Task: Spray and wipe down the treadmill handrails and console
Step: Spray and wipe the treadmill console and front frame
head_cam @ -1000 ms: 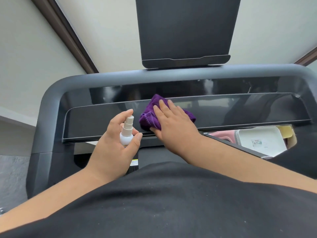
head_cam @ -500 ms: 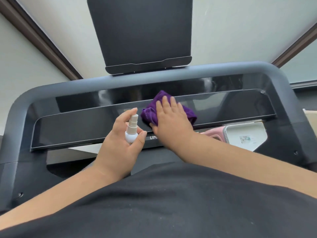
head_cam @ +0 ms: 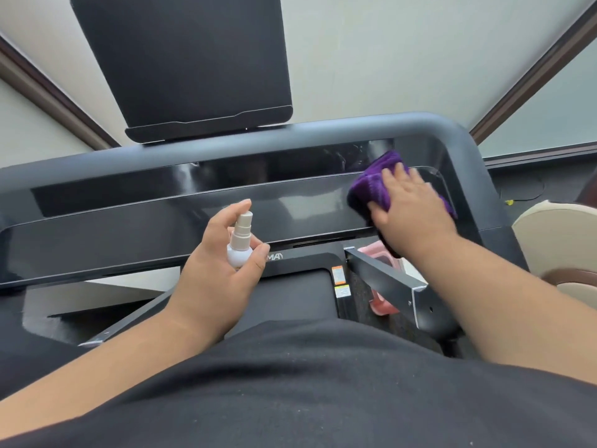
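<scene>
head view: the treadmill console [head_cam: 161, 227], a long glossy black panel, spans the frame from 9 to 3 o'clock; it looks rigid and smooth, likely slick when wet. at 2 o'clock the right hand [head_cam: 410, 208] presses flat, fingers straight, on a purple cloth [head_cam: 371, 185] at the panel's right end; the cloth is soft, light and bunches, best held under a spread palm. at centre the left hand [head_cam: 219, 263] grips a small spray bottle [head_cam: 240, 244], light, held round its body.
</scene>
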`<state>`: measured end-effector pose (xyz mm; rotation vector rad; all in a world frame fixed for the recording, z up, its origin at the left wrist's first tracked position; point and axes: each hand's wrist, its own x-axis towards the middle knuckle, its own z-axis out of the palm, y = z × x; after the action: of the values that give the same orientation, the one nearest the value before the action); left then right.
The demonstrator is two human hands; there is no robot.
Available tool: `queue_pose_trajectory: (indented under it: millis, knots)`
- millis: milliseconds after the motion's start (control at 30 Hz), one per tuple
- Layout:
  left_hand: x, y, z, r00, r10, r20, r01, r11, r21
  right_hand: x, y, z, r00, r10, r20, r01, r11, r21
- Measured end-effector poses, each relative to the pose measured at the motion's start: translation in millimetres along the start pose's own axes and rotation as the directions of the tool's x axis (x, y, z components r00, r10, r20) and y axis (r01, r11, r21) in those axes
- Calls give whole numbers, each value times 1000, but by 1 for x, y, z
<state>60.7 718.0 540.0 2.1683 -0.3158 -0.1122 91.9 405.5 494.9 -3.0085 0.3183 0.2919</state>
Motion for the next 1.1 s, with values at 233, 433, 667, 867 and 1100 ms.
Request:
queue_pose_trajectory:
  millis: [233,433,667,867,1100]
  knots:
    - [-3,12,14,998,-28,-56,29,999,23,-5,-54,6,991,-132,11,132,990,-54]
    - [-2,27,33,1000,-2,-17,3,1000,28,0,-63,12,939,-341,39,342,940,-8]
    - [-1,34,41,1000,7,-12,-7,999,49,1,37,0,993,-119,-25,118,993,-16]
    - [-6,30,37,1000,-2,-27,3,998,59,0,-3,8,990,-131,-49,128,990,-62]
    - [-5,35,35,999,3,-49,-1,998,57,2,-28,12,919,-394,-7,394,919,-28]
